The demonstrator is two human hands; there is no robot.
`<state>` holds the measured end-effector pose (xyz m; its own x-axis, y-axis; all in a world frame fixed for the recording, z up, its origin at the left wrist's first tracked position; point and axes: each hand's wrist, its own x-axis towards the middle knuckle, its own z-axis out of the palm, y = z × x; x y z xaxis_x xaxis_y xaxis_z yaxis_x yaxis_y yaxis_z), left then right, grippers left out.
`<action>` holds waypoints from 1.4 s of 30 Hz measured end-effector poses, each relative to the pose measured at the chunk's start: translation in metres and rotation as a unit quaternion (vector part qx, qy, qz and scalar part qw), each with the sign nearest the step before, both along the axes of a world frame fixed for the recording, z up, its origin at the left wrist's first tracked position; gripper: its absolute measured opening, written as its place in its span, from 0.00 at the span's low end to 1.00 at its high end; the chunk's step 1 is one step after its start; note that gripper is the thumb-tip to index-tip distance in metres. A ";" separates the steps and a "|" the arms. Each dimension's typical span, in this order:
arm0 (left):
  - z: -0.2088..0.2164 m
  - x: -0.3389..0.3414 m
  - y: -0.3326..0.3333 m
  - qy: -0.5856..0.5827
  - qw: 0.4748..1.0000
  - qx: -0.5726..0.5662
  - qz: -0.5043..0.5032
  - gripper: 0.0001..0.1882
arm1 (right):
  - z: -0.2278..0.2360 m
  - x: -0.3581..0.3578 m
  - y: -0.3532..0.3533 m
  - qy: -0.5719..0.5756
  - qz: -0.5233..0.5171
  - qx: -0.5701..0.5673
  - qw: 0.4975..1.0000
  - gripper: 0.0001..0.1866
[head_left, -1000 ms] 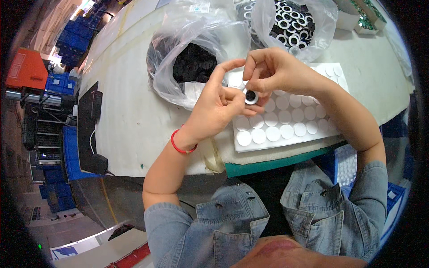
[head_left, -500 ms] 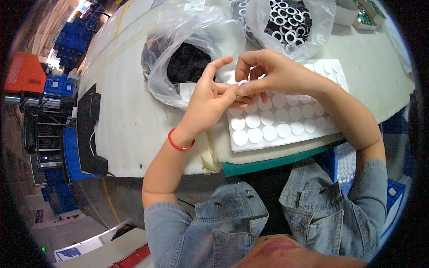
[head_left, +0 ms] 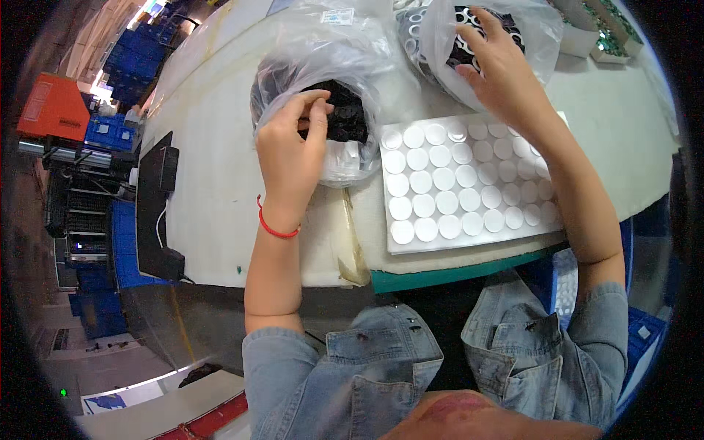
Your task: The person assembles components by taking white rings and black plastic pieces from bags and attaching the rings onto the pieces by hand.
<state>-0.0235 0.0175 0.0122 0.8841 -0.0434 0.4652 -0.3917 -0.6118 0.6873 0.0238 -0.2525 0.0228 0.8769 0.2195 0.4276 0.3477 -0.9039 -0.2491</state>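
My left hand (head_left: 290, 147), with a red cord bracelet at the wrist, is over the mouth of a clear plastic bag (head_left: 341, 165) of black pieces (head_left: 347, 111). Its thumb and forefinger come together in a pinch; anything between them is too small or hidden to make out. Over a second clear bag (head_left: 469, 92), my right hand (head_left: 506, 70) has its fingers apart and shows nothing in them. That bag holds black pieces and white rings (head_left: 462, 55). Between the hands and nearer me lies a white sheet (head_left: 477, 240) with rows of round white discs (head_left: 444, 178).
White boxes (head_left: 576, 37) with green pieces stand at the far right. A dark flat board (head_left: 155, 213) with a white cable lies along the table's left edge. Blue crates (head_left: 110, 130) and an orange box (head_left: 55, 106) are farther left. A green strip (head_left: 440, 275) edges the table's front.
My hands were together above the sheet and have parted. The left moved left to the bag of black pieces; the right moved up and right to the bag of rings, uncovering the discs.
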 end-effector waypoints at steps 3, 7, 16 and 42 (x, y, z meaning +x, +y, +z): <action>-0.005 0.005 0.009 -0.077 0.979 0.172 0.074 0.11 | -0.019 -0.004 0.006 -0.252 0.084 0.082 0.961 0.12; -0.018 0.004 -0.006 -0.088 0.934 0.338 0.077 0.19 | -0.017 -0.011 0.011 -0.216 0.118 0.111 0.963 0.13; -0.032 0.021 -0.023 -0.080 0.832 0.544 0.072 0.18 | -0.026 -0.005 0.012 -0.143 0.276 0.168 0.935 0.07; 0.009 0.006 -0.013 0.398 0.809 -0.394 -0.176 0.15 | -0.023 -0.028 0.032 -0.080 0.361 0.249 0.895 0.04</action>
